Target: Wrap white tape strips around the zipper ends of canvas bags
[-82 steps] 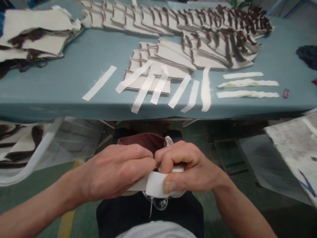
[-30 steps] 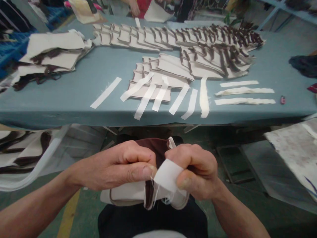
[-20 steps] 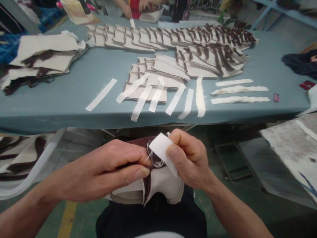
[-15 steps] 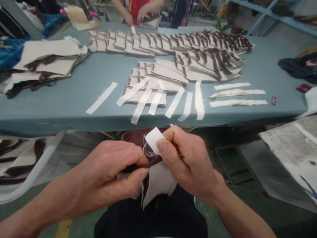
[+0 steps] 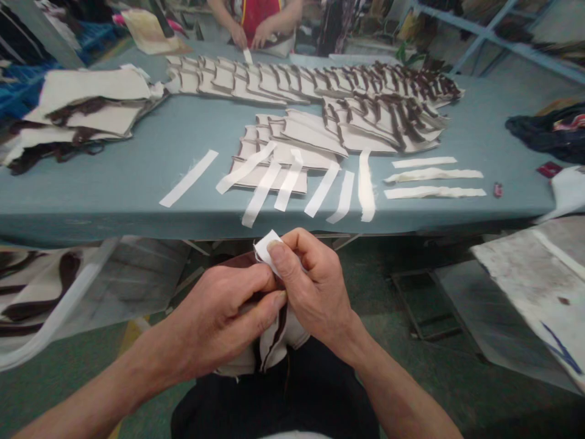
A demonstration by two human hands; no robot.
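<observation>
Above my lap, my left hand [image 5: 242, 311] pinches the edge of a sewn piece [image 5: 287, 332], pale on one side with dark brown leather-like material along its edge. Close against it, my right hand [image 5: 311, 280] is closed on a short white strip [image 5: 267, 244], held between thumb and forefinger. The strip's square end sticks up over my left fingertips, with loose thread beside it. Fingers hide much of the brown part and the spot where strip and piece meet.
Several white strips [image 5: 189, 178] lie along the front of the blue-green table [image 5: 150, 183]. Behind them are overlapping rows of pale, brown-edged pieces [image 5: 315, 134]. A white bin [image 5: 68, 311] stands left, a board [image 5: 534, 292] right. Across the table a co-worker's hands [image 5: 251, 38] hold a white strip.
My right hand has moved left and down with the white strip, up against my left hand. The sewn piece is now more folded, and less of its brown side shows.
</observation>
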